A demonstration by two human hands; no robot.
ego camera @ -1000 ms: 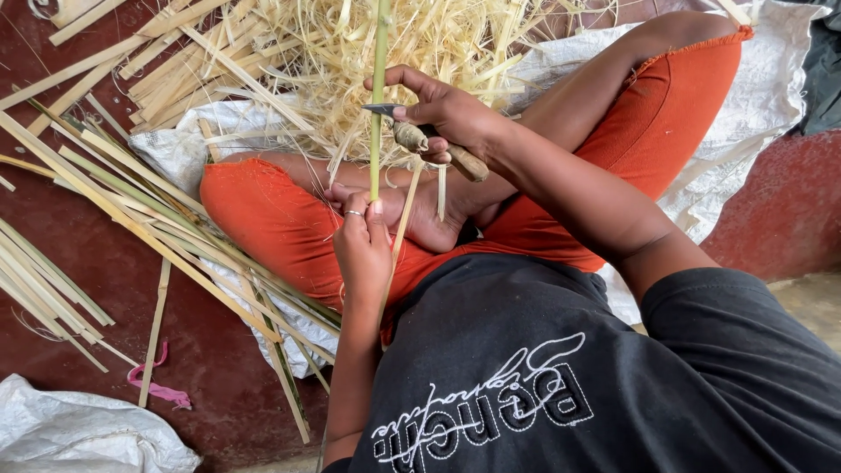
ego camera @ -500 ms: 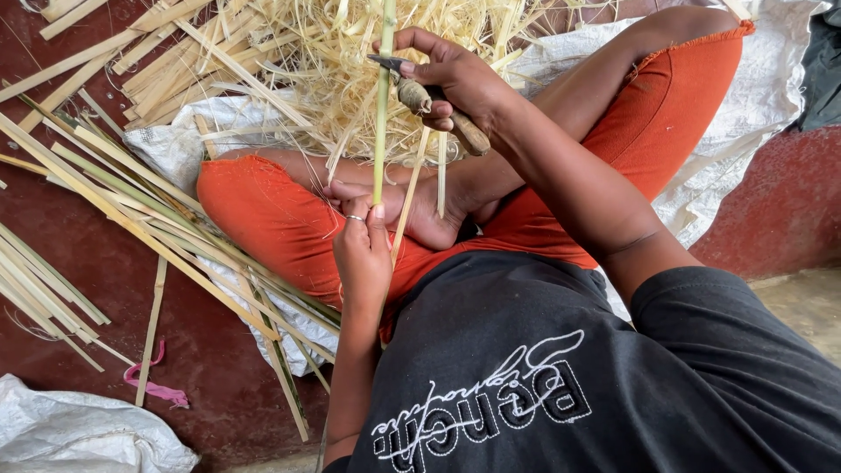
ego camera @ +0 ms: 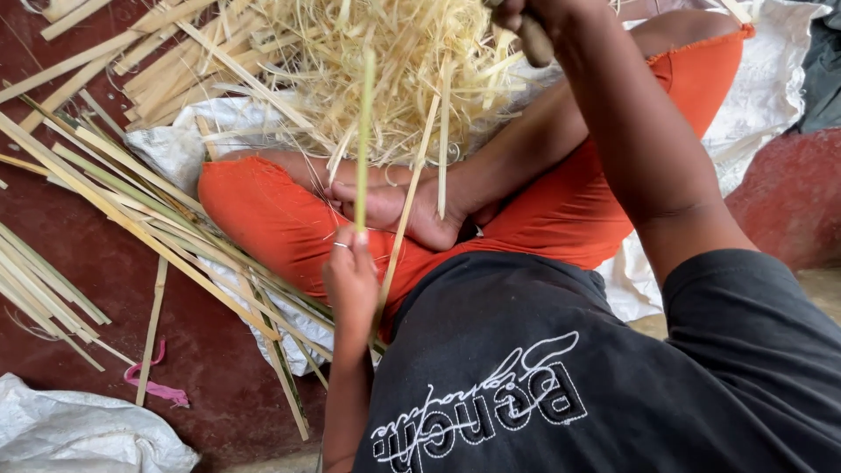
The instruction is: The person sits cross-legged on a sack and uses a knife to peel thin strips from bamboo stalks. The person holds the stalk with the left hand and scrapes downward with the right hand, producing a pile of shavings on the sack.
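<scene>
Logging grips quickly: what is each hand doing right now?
Left hand: closed on thin green bamboo strip.
Right hand: closed on brown wooden tool handle.

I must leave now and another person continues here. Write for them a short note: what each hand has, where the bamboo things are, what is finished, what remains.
Left hand: grips the lower end of an upright green bamboo strip.
Right hand: at the top edge, holds a knife handle; blade not visible.
Done: a pile of pale shavings lies ahead of the crossed legs.
Left: long bamboo strips lie on the red floor by the left hand's side; whether they are trimmed, I cannot tell.
</scene>
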